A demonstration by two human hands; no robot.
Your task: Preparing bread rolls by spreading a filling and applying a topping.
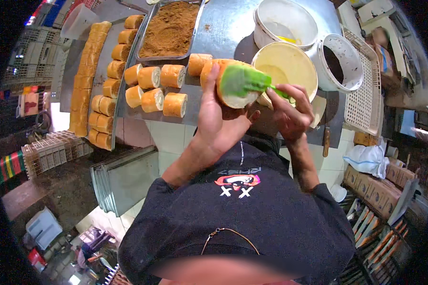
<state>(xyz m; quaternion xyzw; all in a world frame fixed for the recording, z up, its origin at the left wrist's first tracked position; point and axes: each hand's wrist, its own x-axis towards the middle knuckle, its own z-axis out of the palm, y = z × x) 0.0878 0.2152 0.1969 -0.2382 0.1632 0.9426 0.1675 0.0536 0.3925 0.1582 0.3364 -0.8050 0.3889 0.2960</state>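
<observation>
The left hand (215,114) grips a golden-crusted, cylindrical bread piece (226,64); the right hand (292,111) pinches a flat, bright-green tool (245,81) — motion-blurred — over the bread's pale cut face (237,101).

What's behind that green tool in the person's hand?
A bread piece in the left hand, its pale cut face showing below the green tool, which the right hand holds. The tool, blurred, covers much of that face, so what's there can't be seen.
</observation>
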